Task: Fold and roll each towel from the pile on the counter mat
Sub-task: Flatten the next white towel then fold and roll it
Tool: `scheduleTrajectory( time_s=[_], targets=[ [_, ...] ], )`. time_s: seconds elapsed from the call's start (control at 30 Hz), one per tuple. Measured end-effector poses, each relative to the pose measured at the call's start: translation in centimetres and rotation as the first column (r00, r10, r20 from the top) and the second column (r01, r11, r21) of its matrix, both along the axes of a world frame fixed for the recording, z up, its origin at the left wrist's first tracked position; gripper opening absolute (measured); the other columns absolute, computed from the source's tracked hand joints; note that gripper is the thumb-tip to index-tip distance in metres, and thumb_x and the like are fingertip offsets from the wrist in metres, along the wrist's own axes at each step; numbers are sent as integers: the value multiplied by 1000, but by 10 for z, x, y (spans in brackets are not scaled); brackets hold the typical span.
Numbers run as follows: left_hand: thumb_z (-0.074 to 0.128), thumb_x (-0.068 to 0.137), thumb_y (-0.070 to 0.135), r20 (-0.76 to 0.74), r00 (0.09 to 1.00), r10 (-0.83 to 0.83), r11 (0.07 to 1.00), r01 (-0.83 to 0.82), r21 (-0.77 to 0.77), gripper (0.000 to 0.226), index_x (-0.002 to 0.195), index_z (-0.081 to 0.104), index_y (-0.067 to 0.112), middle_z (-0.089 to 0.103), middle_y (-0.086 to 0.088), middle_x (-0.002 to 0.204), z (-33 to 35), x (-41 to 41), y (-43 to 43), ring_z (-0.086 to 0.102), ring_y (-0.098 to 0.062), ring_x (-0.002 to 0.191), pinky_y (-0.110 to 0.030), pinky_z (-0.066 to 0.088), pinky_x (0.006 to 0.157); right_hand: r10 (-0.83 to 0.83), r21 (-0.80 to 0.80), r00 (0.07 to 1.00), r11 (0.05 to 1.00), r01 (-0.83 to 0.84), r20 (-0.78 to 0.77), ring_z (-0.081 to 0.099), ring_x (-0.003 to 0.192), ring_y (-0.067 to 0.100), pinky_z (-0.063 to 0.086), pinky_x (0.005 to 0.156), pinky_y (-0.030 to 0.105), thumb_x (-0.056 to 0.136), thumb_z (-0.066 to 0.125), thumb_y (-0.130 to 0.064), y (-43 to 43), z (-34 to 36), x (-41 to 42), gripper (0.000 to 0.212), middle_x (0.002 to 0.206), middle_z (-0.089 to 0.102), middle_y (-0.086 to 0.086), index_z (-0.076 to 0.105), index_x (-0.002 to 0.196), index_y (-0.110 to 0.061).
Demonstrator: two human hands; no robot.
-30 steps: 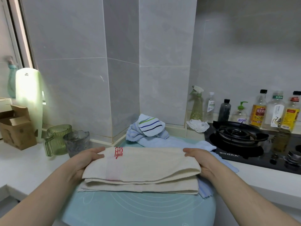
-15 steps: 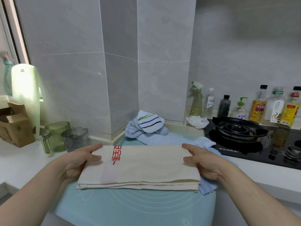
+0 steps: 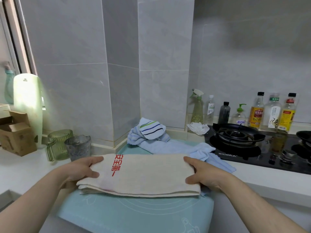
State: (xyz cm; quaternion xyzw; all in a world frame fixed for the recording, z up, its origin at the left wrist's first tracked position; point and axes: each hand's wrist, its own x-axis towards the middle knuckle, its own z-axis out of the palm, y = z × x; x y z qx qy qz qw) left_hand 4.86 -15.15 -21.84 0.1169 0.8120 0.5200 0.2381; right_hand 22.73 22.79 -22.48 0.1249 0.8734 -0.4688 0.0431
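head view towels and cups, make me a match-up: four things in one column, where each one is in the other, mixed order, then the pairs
1. cream towel
2. striped towel
3. green pitcher
4. crumpled white cloth

A. beside the stove, below the spray bottle
B. held at both ends over the mat
C. left counter, next to the grey cup
D. on top of the blue pile at the wall corner

Pairs: 1-B, 2-D, 3-C, 4-A

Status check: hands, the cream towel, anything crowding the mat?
Left hand and right hand grip the ends of the cream towel. Towel folded flat on the mat, not rolled. Blue towels piled right behind it.
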Motion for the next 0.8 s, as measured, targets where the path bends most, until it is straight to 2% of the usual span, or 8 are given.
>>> scheduleTrajectory(
  time_s=[0.1, 0.17, 0.27, 0.4, 0.5, 0.6, 0.7, 0.8],
  targets=[
    [66, 82, -3, -237, 972, -5, 965, -57, -254, 71, 142, 44, 27, 49, -2, 135, 8, 8, 6, 55, -18, 110, -24, 47, 88, -99, -26, 992, 995, 98, -72, 55, 113, 15, 49, 94, 27, 78, 72, -12, 1, 2, 1, 74, 134, 49, 0, 40, 142, -32],
    [69, 84, 7, -296, 953, 68, 953, -150, -264, 58, 135, 51, 28, 50, -7, 134, 7, 8, 7, 53, -21, 111, -28, 43, 94, -188, -160, 978, 972, 172, -88, 62, 102, 21, 51, 93, 35, 81, 68, -6, 0, 4, 2, 54, 118, 58, 6, 53, 130, -25],
    [68, 86, 5, -215, 967, 138, 973, -173, -155, 43, 122, 58, 26, 55, -12, 128, 4, 3, 2, 59, -23, 102, -35, 48, 94, -231, -247, 970, 946, 208, -70, 64, 94, 24, 54, 82, 32, 83, 64, 1, -2, 5, 0, 46, 110, 62, 9, 58, 124, -18],
    [64, 86, -2, -220, 960, 170, 976, -195, -99, 48, 125, 58, 24, 56, -10, 126, 2, -5, 8, 60, -25, 103, -38, 50, 91, -266, -255, 960, 938, 237, -88, 60, 86, 18, 48, 68, 22, 86, 59, 6, -8, 11, -14, 43, 102, 60, 6, 57, 123, -15],
    [65, 85, -4, -224, 925, 306, 948, -319, -21, 52, 134, 52, 10, 60, -16, 115, -1, -14, 19, 64, -32, 95, -44, 53, 89, -370, -240, 925, 909, 341, -86, 59, 95, 21, 50, 79, 28, 85, 62, -2, -6, 12, -31, 41, 114, 58, 10, 55, 123, -16],
    [67, 87, 7, -164, 930, 330, 934, -347, -85, 50, 134, 51, 2, 63, -18, 118, 3, -22, 30, 64, -32, 97, -42, 53, 88, -410, -272, 911, 882, 385, -39, 59, 108, 31, 48, 98, 41, 83, 68, -15, -5, 13, -46, 38, 114, 60, 12, 51, 116, -4],
    [66, 89, 10, -46, 967, 249, 954, -254, -161, 29, 115, 61, -1, 74, -18, 95, 12, -24, 32, 71, -36, 86, -49, 56, 85, -447, -273, 895, 862, 426, -13, 63, 100, 32, 51, 89, 36, 83, 71, -20, -5, 13, -55, 38, 108, 66, 16, 57, 112, 0],
    [67, 88, 8, -23, 982, 186, 971, -188, -151, 22, 108, 60, 1, 74, -19, 91, 17, -22, 31, 72, -37, 84, -52, 57, 83, -393, -305, 919, 880, 363, -39, 67, 90, 27, 52, 71, 29, 87, 66, -13, -6, 10, -53, 20, 99, 71, 13, 64, 104, -3]
  ],
)
